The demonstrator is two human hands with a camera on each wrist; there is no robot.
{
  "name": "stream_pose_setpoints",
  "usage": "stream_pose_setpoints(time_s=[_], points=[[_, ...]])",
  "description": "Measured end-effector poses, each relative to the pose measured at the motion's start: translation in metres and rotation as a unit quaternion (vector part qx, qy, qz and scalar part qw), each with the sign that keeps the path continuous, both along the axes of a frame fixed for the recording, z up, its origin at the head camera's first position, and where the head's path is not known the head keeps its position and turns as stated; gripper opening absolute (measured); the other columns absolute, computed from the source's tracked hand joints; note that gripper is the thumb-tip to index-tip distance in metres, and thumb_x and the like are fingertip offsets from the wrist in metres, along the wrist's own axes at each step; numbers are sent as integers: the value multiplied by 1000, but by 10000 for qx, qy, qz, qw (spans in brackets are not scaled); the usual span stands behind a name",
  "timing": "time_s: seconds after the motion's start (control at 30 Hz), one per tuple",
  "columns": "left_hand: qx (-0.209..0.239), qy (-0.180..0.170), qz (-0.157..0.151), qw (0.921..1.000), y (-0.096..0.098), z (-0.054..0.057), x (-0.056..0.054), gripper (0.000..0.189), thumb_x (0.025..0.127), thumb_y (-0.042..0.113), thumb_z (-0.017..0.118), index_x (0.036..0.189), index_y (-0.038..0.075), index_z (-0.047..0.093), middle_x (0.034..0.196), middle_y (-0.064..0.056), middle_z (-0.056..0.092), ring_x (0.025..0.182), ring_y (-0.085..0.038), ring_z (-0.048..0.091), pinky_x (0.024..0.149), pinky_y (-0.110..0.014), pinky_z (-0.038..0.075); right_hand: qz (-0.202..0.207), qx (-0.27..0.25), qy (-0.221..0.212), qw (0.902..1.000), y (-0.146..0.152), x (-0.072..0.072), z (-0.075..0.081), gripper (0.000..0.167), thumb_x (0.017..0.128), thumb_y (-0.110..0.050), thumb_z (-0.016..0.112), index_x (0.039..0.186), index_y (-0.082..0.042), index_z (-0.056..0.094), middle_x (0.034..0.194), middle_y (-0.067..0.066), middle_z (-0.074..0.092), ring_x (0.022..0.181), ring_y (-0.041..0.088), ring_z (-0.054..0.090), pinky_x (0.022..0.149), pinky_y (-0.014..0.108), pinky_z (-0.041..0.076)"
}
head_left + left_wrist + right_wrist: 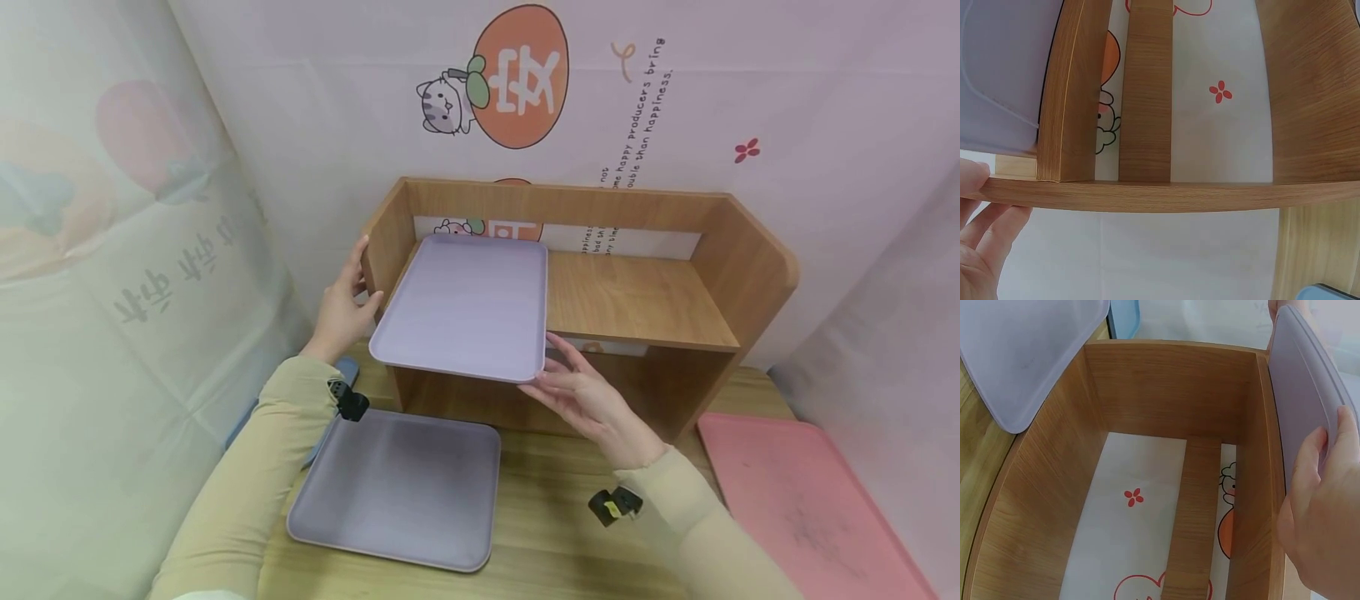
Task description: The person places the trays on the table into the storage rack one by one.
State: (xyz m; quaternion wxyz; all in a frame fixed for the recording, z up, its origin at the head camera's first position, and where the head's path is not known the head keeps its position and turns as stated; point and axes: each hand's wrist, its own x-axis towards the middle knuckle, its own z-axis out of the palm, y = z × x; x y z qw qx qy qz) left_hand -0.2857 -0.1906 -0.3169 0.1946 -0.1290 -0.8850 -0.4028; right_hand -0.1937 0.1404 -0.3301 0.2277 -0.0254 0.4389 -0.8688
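A light purple tray (471,304) lies on the left part of the upper board of a two-tier wooden shelf (637,292), its front edge jutting past the board. My right hand (585,400) holds the tray at its front right corner, with fingers along the rim in the right wrist view. At the shelf's left side panel (1210,196), my left hand (341,317) grips the edge, thumb on one face and fingers on the other. A second purple tray (405,492) lies on the table in front of the shelf.
On the right of the table lies a pink tray (810,508). Something blue (348,369) is partly hidden behind my left forearm. Printed cloth walls (337,117) enclose the wooden table (555,517) behind and at both sides.
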Motion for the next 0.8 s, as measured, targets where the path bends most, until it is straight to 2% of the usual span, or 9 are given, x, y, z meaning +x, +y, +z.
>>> stream_pose_setpoints(time_s=[0.3, 0.7, 0.8], points=[[-8, 66, 10, 10000, 0, -2, 2, 84, 91, 2, 58, 152, 32, 10, 143, -28, 40, 115, -47, 55, 88, -55, 51, -3, 25, 14, 10000, 0, -2, -3, 76, 93, 15, 33, 153, -21, 3, 128, 9, 33, 99, 17, 63, 87, 28, 55], [22, 71, -33, 10000, 0, -1, 0, 83, 91, 1, 57, 152, 32, 10, 143, -27, 40, 115, -47, 55, 88, -55, 50, 116, 147, 186, 9997, 5, 0, -7, 75, 94, 13, 37, 153, -17, 1, 129, 12, 34, 101, 14, 63, 90, 28, 53], [19, 42, -32, 10000, -1, -1, -1, 84, 91, 2, 58, 152, 33, 10, 143, -27, 40, 115, -47, 55, 88, -55, 50, 192, 281, 296, 9990, 8, 4, -7, 76, 94, 10, 39, 153, -17, 0, 139, 17, 25, 105, 13, 58, 93, 28, 52]])
